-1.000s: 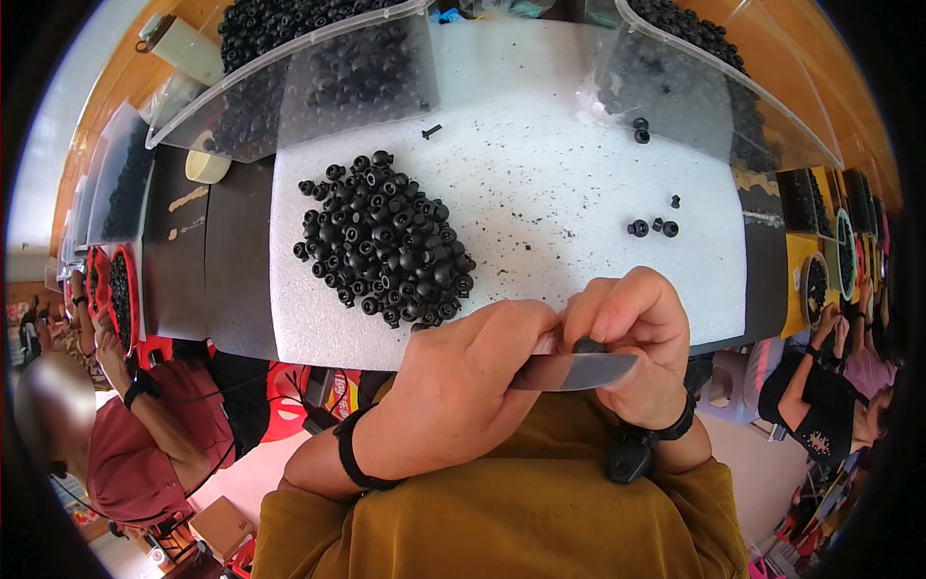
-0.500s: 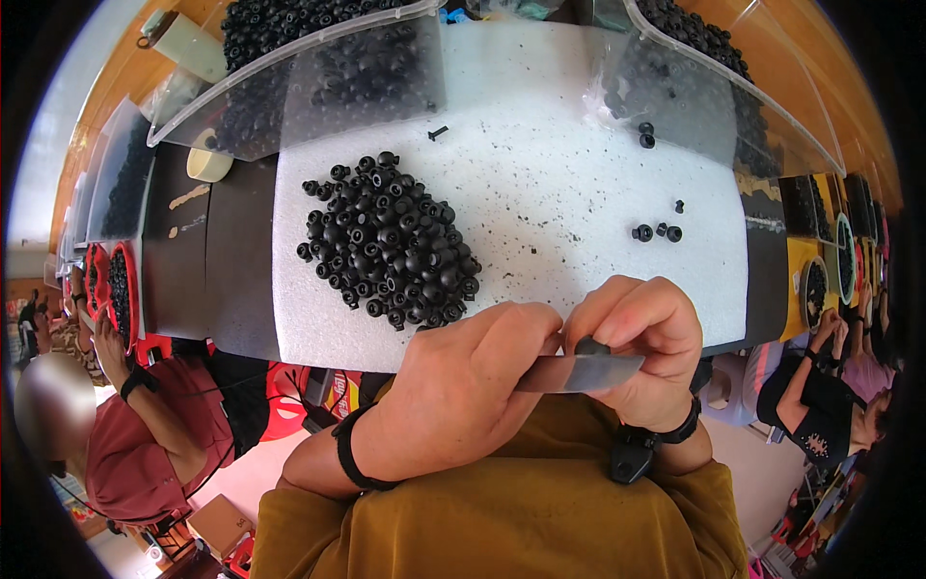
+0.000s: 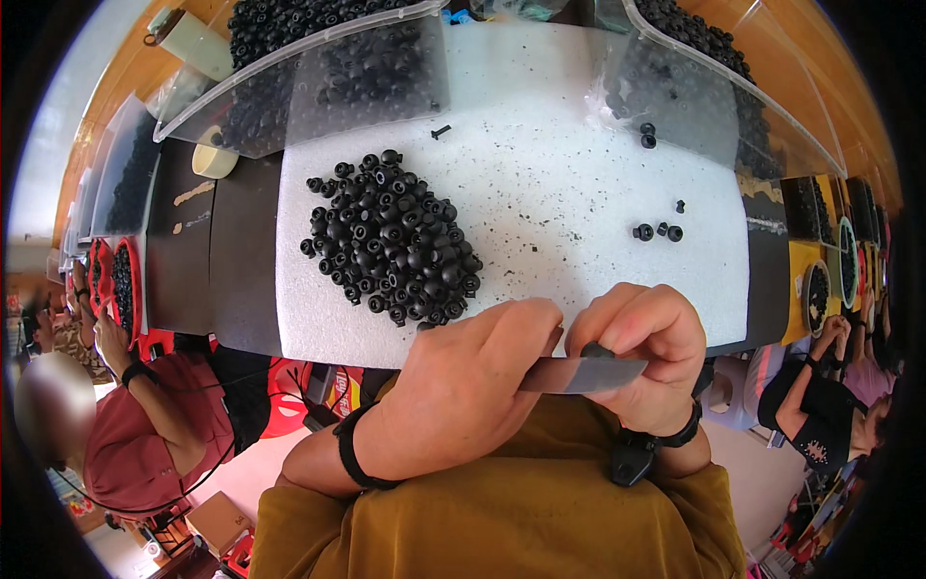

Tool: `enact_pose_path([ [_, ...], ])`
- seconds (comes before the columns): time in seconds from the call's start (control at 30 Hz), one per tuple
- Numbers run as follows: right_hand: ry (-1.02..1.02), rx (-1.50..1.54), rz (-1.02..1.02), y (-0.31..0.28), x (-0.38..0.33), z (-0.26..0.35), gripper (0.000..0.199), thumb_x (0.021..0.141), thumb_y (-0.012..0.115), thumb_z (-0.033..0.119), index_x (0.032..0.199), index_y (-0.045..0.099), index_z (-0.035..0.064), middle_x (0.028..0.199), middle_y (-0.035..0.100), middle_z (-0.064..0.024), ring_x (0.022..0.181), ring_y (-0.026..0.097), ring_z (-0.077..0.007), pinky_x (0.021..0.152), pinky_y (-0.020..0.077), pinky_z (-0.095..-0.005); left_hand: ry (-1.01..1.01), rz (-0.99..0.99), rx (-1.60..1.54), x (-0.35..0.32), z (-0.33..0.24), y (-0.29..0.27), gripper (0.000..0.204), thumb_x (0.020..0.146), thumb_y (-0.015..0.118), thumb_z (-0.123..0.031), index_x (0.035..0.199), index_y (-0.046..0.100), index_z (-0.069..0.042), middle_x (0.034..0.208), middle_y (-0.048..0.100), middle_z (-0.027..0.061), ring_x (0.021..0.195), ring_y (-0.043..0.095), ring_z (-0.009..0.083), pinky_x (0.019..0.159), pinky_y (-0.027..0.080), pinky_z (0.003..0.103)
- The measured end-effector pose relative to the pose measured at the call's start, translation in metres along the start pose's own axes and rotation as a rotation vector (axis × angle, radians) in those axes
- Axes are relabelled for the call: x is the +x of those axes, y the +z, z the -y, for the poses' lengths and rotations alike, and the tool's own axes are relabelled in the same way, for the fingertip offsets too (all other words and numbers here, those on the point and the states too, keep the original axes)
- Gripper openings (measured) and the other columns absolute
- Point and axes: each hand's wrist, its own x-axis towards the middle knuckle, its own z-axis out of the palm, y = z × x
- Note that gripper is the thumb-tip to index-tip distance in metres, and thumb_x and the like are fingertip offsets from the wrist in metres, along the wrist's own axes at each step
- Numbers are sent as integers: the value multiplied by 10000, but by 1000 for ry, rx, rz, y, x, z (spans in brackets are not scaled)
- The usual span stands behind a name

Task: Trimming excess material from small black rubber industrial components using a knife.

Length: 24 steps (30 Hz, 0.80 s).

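Note:
In my left hand is a knife, its short broad blade pointing right, across the front of my right hand. My right thumb and fingers are closed on a small round black plastic part, which sits just at the blade's upper edge. Whether the edge touches the part I cannot tell. Beyond my left hand lies a heap of similar black parts on a white foam sheet. A few loose black pieces lie beyond my right hand.
Clear plastic bins full of black parts stand at the far left and far right. A cream cup sits beside the left bin. Dark crumbs dot the foam. People sit at work on the left and right.
My right hand has shifted slightly right and down with the black part, and a little more gap shows between my hands. The knife stays almost in place.

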Motion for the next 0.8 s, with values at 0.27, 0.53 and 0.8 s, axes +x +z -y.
enact_pose_path([
  [0.27, -219, -306, -54, -5, 20, 36, 317, 691, 734, -30, 952, 554, -14, 761, 599, -121, 655, 577, -163, 546, 447, -262, -260, 177, -152, 0, 1, 2, 167, 832, 550, 9, 991, 508, -19, 815, 588, 156, 752, 634, 259, 649, 478, 296],
  [0.53, -464, -1156, -433, -62, 113, 93, 376, 805, 672, 144, 1107, 528, -28, 934, 605, -104, 812, 577, -133, 710, 441, -212, -252, 171, -220, -18, 5, -6, 173, 830, 540, 14, 997, 512, -19, 784, 587, 108, 730, 608, 172, 661, 461, 268],
  [0.8, -45, -1398, 156, 13, 91, 13, 199, 777, 643, 85, 962, 593, 32, 880, 605, -101, 763, 575, -207, 649, 440, -307, -208, 150, -280, -37, 21, -19, 124, 809, 599, -14, 911, 529, -25, 726, 570, 106, 657, 605, 228, 603, 457, 291],
])
